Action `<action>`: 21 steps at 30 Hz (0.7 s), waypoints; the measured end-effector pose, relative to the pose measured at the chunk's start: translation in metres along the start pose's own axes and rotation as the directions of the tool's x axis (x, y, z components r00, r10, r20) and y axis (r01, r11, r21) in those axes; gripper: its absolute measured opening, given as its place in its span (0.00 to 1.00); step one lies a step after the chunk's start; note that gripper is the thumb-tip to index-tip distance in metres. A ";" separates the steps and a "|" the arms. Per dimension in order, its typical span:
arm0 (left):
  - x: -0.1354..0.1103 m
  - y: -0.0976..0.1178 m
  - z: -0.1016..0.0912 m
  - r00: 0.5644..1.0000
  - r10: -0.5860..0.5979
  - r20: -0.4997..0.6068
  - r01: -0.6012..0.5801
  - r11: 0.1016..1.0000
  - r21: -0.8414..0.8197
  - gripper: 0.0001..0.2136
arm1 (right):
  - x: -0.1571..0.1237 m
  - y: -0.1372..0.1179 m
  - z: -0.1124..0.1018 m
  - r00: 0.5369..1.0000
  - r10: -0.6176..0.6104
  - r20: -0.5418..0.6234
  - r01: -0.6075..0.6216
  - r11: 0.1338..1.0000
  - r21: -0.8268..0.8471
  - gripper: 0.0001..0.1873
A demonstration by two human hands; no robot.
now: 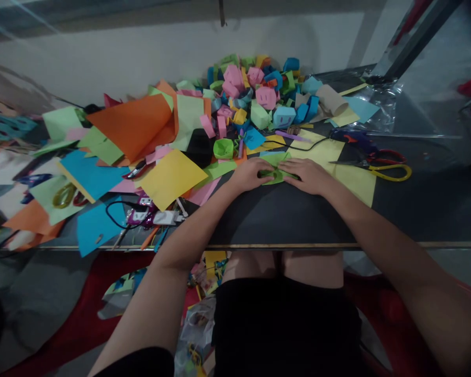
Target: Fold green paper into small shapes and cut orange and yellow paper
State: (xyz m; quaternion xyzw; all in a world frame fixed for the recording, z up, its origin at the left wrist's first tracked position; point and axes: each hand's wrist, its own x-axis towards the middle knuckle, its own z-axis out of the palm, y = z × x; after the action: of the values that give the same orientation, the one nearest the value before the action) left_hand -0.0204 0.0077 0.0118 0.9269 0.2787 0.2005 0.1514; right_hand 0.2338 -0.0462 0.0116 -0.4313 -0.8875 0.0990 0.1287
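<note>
A piece of green paper (275, 168) lies folded on the dark table (282, 214) in front of me. My left hand (251, 175) presses on its left side with the fingers curled down onto it. My right hand (308, 175) presses on its right side, fingers bent over the fold. Most of the green piece is hidden under both hands. A small green paper cup shape (223, 148) stands just beyond my left hand.
A heap of folded coloured paper boxes (259, 94) fills the back of the table. Loose sheets, orange (135, 123), yellow (170, 178) and blue (88, 175), spread to the left. Yellow-handled scissors (388, 172) and a glue gun (355, 139) lie to the right. Cables (120, 214) lie near the front edge.
</note>
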 end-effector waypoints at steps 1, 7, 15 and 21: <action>0.000 0.002 0.000 1.000 0.011 0.017 -0.011 1.000 0.004 0.11 | 0.000 0.001 0.001 1.000 -0.001 0.006 0.001 1.000 0.002 0.28; -0.007 0.050 0.021 0.988 -0.151 -0.031 0.154 0.942 0.299 0.16 | -0.001 0.006 0.010 0.996 0.009 0.084 -0.009 1.000 0.000 0.33; -0.005 0.040 0.011 0.990 -0.137 0.044 0.117 0.945 0.305 0.13 | 0.001 0.007 0.010 0.995 -0.003 0.100 0.004 1.000 -0.006 0.33; -0.005 0.011 -0.005 0.988 0.043 0.151 -0.072 0.980 0.186 0.18 | -0.002 0.009 0.012 0.995 -0.008 0.095 0.010 1.000 -0.017 0.34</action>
State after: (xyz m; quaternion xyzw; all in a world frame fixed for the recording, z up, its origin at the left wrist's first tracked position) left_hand -0.0216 -0.0036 0.0192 0.9571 0.2578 0.1086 0.0757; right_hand 0.2378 -0.0432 -0.0023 -0.4232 -0.8954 0.1110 0.0830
